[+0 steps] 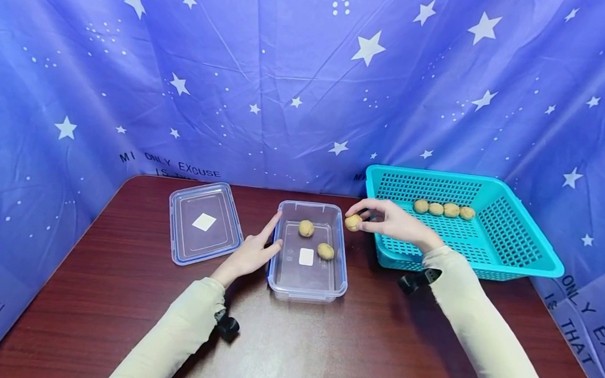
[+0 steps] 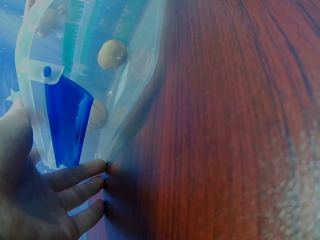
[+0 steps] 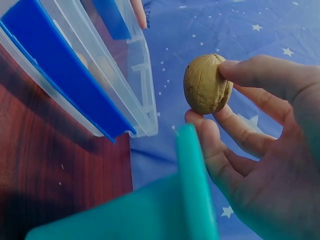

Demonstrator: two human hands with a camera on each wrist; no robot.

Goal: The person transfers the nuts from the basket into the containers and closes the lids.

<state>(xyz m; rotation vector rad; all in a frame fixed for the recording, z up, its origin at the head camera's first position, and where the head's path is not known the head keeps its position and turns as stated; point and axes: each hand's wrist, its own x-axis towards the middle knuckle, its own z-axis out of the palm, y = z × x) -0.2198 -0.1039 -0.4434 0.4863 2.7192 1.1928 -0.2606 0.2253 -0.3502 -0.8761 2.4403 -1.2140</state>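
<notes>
Between thumb and fingers my right hand (image 1: pixel 394 221) pinches a walnut (image 3: pixel 207 84), held in the air just right of a clear plastic box (image 1: pixel 305 279). Two more walnuts lie inside that box, one walnut (image 1: pixel 306 228) towards the back and another walnut (image 1: pixel 325 251) near the right wall. My left hand (image 1: pixel 250 253) rests against the box's left side with its fingers extended; in the left wrist view the fingers (image 2: pixel 82 192) touch the wall by a blue latch flap (image 2: pixel 70 120). Part of the left hand is cut off in that view.
At the right stands a turquoise basket (image 1: pixel 517 265) with a row of several walnuts (image 1: pixel 443 210) along its back. The box's lid (image 1: pixel 206 224), blue-edged with a white label, lies flat at the left. A starry blue curtain (image 1: pixel 269 78) hangs behind the brown table (image 1: pixel 288 356).
</notes>
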